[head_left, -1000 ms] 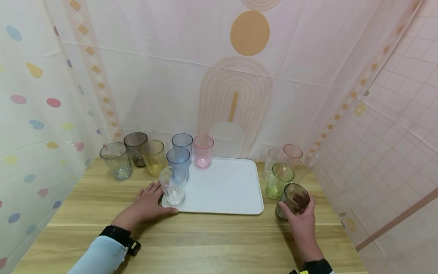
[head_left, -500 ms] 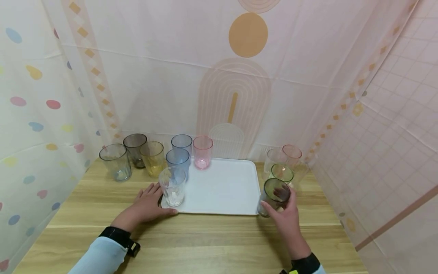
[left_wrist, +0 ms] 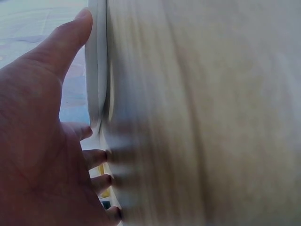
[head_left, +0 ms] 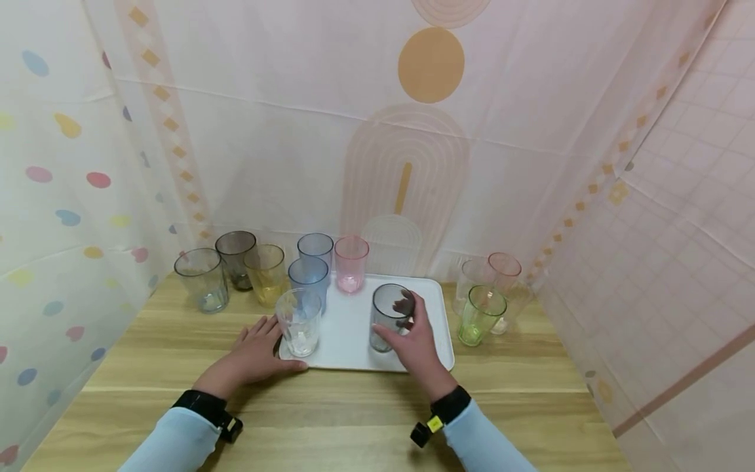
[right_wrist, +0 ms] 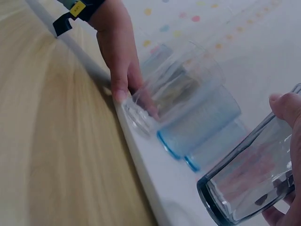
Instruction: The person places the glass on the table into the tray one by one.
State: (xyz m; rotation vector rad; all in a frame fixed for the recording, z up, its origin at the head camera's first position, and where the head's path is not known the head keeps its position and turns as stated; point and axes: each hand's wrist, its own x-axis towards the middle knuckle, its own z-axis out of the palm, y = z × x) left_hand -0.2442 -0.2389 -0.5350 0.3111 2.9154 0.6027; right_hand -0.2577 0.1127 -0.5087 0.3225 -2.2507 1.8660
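Observation:
My right hand (head_left: 420, 341) grips a grey tumbler (head_left: 386, 328) over the front right half of the white tray (head_left: 354, 360). In the right wrist view the grey tumbler (right_wrist: 249, 183) is held close to the tray surface; whether its base touches is unclear. My left hand (head_left: 257, 352) rests at the tray's front left corner, thumb along the front edge and fingers spread along the left side. The left wrist view has the left thumb (left_wrist: 63, 44) against the tray rim (left_wrist: 97, 61). Beside that hand a clear tumbler (head_left: 299, 331) stands on the tray, with two blue tumblers (head_left: 312, 282) behind it.
A pink tumbler (head_left: 351, 269) stands at the tray's back. Left of the tray are a pale grey tumbler (head_left: 203, 282), a dark grey one (head_left: 236, 252) and a yellow one (head_left: 265, 278). On the right, a green tumbler (head_left: 479, 321) stands before pink and clear ones. Curtains enclose the table (head_left: 330, 419).
My right hand has carried the grey tumbler leftward, from beside the green tumbler to over the tray. The left hand has stayed at the tray corner.

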